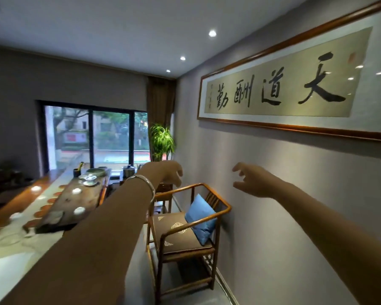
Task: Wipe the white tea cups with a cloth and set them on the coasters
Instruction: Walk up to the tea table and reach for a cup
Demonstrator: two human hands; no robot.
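Both my arms stretch forward in the air, away from the table. My left hand wears a silver bracelet at the wrist, and its fingers hang loosely curled, holding nothing. My right hand is raised before the grey wall with fingers spread and empty. At the left, white tea cups sit on a dark wooden tea tray. Round brown coasters lie in a row along the pale table runner beside the tray. Another white cup rests further left. No cloth is plain to see.
A wooden armchair with a brown cushion and blue pillow stands against the right wall. A framed calligraphy panel hangs above. A lidded bowl, metal kettle and a potted plant are at the table's far end by the window.
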